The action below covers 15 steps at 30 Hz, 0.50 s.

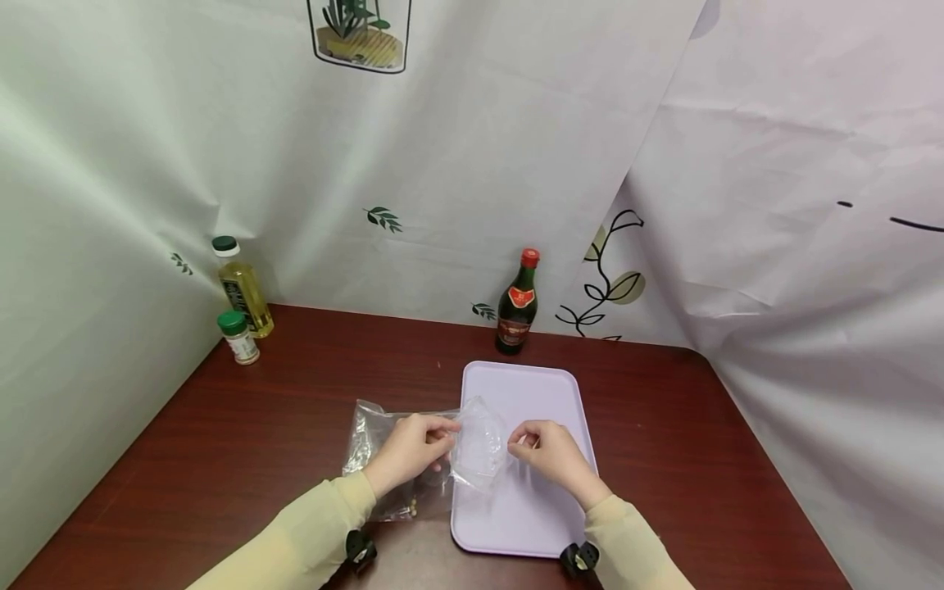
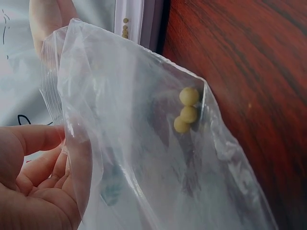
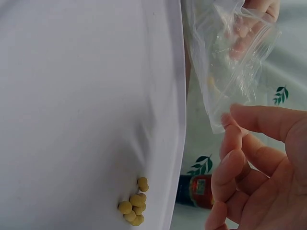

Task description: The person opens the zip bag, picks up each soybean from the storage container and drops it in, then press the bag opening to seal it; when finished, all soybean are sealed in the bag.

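Observation:
A clear zip-lock bag lies across the table and the tray's left part. Its rim is pinched between the thumb and fingers of my left hand. Three round yellowish beans show inside the bag in the left wrist view. Over the lilac tray, my right hand has thumb and forefinger together at the bag's opposite rim and appears to pinch it. Its other fingers are curled. Several similar beans lie grouped on the tray near its edge in the right wrist view.
Behind the tray stands a dark bottle with a red cap. An oil bottle and a green-lidded jar stand at the table's far left. White patterned cloth hangs around the dark red wooden table.

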Available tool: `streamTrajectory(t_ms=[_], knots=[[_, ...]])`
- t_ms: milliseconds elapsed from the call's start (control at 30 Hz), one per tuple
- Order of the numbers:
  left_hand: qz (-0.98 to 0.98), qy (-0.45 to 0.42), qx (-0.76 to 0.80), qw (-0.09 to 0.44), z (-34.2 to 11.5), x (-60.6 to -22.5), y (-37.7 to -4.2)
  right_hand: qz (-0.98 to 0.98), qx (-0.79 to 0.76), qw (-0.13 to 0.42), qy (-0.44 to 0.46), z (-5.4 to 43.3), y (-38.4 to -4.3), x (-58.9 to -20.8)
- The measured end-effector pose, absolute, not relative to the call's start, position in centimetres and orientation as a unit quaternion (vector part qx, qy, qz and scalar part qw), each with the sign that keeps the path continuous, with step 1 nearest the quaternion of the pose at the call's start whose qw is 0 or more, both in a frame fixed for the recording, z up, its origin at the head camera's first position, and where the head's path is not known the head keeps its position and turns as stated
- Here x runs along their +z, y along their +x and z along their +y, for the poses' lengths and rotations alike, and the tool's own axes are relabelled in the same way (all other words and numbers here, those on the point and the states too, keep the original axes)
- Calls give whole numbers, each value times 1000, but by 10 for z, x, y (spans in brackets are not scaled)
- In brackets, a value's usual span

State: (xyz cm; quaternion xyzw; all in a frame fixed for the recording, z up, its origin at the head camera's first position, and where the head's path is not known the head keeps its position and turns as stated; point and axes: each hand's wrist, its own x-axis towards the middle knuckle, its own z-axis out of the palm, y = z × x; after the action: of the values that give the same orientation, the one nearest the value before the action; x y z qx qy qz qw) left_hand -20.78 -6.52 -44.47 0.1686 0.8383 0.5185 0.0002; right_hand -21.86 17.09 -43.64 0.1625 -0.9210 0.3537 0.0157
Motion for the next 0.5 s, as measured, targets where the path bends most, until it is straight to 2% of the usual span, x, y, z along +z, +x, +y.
streamTrajectory(t_ms=[300,500], knots=[[841,166,514,-6,-68,-445,-208,-918,375,-10,127,173,-219,-435],[843,165,513,-8,-69,-445,-209,-915,373,23,151,181,-219,-437]])
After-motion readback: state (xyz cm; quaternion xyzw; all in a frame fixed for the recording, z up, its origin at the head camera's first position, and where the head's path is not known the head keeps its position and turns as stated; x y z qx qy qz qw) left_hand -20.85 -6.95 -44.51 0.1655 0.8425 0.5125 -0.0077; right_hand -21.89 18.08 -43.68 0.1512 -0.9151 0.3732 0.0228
